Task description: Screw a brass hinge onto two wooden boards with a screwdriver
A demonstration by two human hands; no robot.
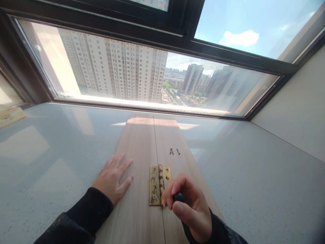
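My left hand (114,178) lies flat on the left wooden board (137,145), fingers spread, holding nothing. My right hand (189,205) is curled around a screwdriver (178,197); only the rounded end of its black handle shows, and its shaft and tip are hidden. Beneath that hand is a worn brass hinge (154,184), which spans the seam between the left board and the right wooden board (169,134). Screw heads show in the hinge's left leaf. Its right leaf is partly covered by my fingers, with dark holes near the top. Several loose screws (178,151) lie on the right board above the hinge.
Both boards rest on a pale speckled sill (254,179). A dark-framed window (142,107) borders its far side, with tall buildings outside. A white wall (299,98) stands at the right. A yellowish object (11,115) sits at the far left edge.
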